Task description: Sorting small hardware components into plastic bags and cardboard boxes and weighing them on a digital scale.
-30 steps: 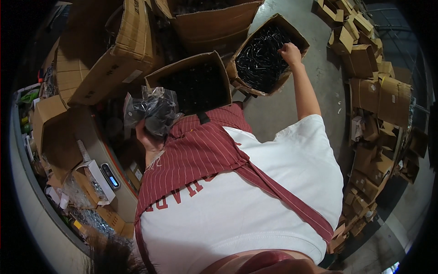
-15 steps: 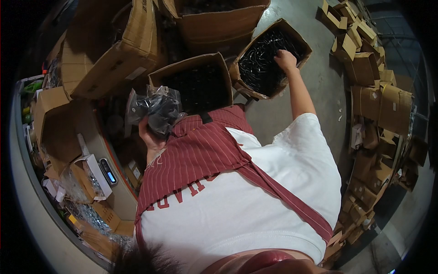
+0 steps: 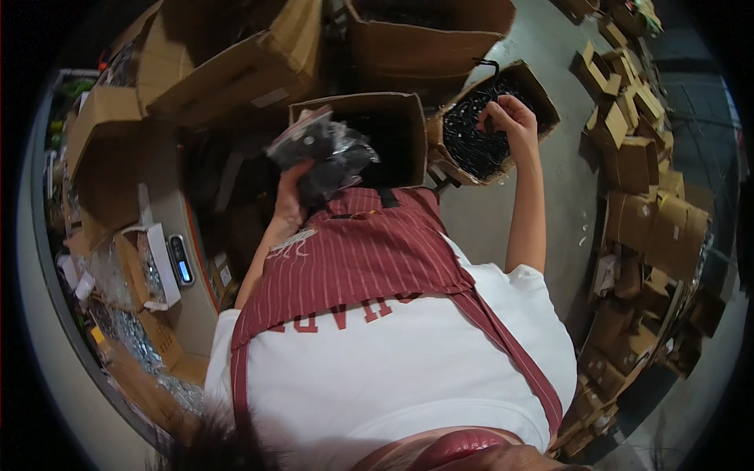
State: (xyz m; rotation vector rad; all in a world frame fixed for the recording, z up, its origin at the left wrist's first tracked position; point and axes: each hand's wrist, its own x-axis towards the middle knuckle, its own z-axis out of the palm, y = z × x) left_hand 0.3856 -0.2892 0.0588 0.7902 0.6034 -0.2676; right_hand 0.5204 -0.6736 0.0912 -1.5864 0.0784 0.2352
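Observation:
My left hand point(image 3: 294, 188) is closed around a clear plastic bag point(image 3: 334, 161) with dark parts inside, in front of my apron. The cardboard box point(image 3: 420, 129) just beyond the bag has a dark, shadowed inside. To the right, my right hand point(image 3: 512, 119) is raised over a smaller cardboard box point(image 3: 542, 88) full of thin black bent rods point(image 3: 471, 140). Its fingers are pinched together around a black bent rod point(image 3: 493, 72), whose hooked end sticks up past the fingertips. Whether more than one rod is held I cannot tell.
Large open cardboard boxes point(image 3: 428, 55) stand at the back. On the left, a bench point(image 3: 192, 326) carries a small digital scale point(image 3: 181, 261), a white carton point(image 3: 163, 271) and clear plastic packaging. Many cardboard boxes point(image 3: 656, 228) are piled at the right beyond the grey floor point(image 3: 561, 204).
My right hand has come up out of the rods and now holds a black bent rod. The bag in my left hand has tilted to the right. The whole view has shifted.

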